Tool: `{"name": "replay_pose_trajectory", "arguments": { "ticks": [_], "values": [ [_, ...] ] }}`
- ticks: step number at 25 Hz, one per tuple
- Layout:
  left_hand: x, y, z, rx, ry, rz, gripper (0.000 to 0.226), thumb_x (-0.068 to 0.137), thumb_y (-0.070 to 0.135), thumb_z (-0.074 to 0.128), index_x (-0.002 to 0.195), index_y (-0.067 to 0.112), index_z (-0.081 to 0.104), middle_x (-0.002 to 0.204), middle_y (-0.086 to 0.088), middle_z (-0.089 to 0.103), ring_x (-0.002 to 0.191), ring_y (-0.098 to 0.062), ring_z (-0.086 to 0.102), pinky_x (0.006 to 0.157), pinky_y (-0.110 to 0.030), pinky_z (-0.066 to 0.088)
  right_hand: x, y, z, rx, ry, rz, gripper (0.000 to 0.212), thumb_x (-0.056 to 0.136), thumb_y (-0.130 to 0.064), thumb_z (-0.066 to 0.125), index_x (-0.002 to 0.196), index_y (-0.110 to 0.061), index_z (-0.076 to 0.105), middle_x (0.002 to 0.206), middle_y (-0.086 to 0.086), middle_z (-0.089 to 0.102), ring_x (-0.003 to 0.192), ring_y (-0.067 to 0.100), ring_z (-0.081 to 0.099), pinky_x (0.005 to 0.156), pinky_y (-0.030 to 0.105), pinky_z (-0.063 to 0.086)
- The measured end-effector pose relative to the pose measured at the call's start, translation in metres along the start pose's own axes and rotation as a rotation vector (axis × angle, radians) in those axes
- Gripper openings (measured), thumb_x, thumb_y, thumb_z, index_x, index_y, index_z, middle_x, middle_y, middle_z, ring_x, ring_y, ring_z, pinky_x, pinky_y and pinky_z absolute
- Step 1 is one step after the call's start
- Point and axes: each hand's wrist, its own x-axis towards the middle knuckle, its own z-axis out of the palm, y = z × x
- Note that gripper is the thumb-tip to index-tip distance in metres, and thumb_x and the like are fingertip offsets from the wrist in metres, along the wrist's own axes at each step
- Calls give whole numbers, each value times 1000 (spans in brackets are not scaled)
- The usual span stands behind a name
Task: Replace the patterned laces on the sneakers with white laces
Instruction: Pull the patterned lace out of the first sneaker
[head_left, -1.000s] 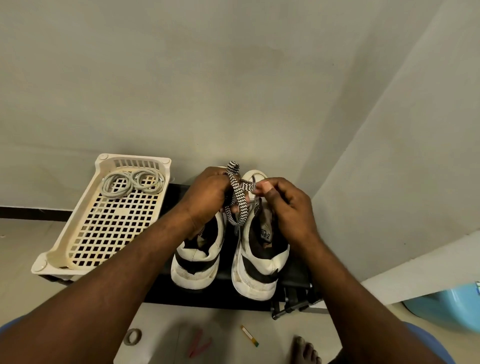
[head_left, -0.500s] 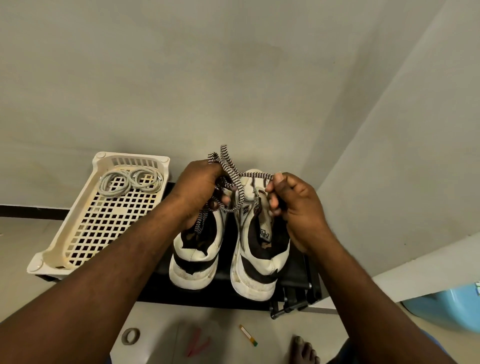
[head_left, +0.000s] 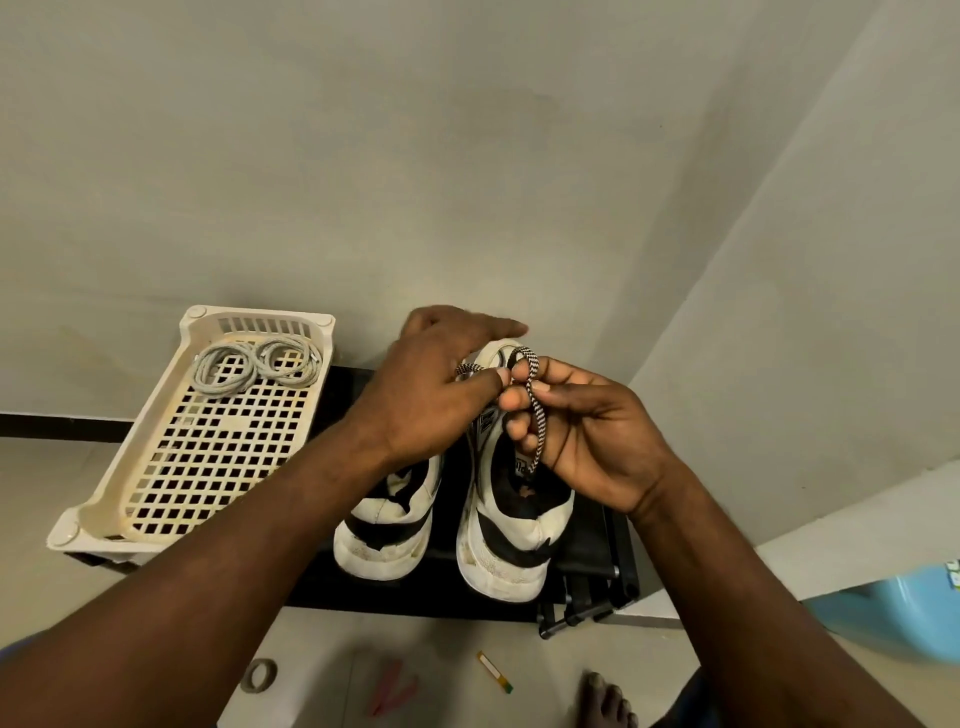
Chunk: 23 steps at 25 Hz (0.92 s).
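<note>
Two white-and-black sneakers stand side by side on a low black stand (head_left: 587, 551), heels toward me: the left sneaker (head_left: 387, 535) and the right sneaker (head_left: 511, 540). My right hand (head_left: 587, 441) holds a loop of the black-and-white patterned lace (head_left: 535, 410) above the right sneaker. My left hand (head_left: 436, 389) pinches another part of that lace between thumb and fingers just left of it, covering the left sneaker's front. Two coiled white laces (head_left: 254, 366) lie at the far end of a cream perforated tray (head_left: 156, 519).
The tray sits on the stand's left end, next to the wall. On the floor in front lie a tape roll (head_left: 258, 675), a pink clip (head_left: 389, 688) and a small marker (head_left: 494, 672). A blue tub (head_left: 893, 618) is at the right edge; my bare foot (head_left: 605, 701) shows below.
My left hand moved from the bunch of lace over the left sneaker to the right, pinching lace at the right sneaker. My right hand now holds a loop hanging down.
</note>
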Motion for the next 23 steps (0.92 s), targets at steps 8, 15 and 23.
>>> {"name": "replay_pose_trajectory", "arguments": {
  "ticks": [8,15,23],
  "values": [
    [4,-7,11,-165,31,-10,9,104,19,60,104,25,66,88,6,72,86,-13,68,83,-45,57,2,2,-7,-18,-38,100,26,94,-23,58,103,0,67,74,11,58,48,10,46,45,23,21],
    [10,-7,8,-448,-8,-58,11,101,23,64,108,27,71,95,-2,71,81,-18,67,78,-45,56,0,4,-7,-8,39,-4,24,101,-23,55,99,-6,72,78,8,69,52,12,57,47,20,26],
    [8,-12,19,-146,138,111,10,98,32,66,99,24,73,99,12,66,96,-6,63,85,-31,52,-4,11,1,9,-238,163,28,97,-27,69,107,-1,73,81,13,74,54,12,62,46,18,30]
  ]
}}
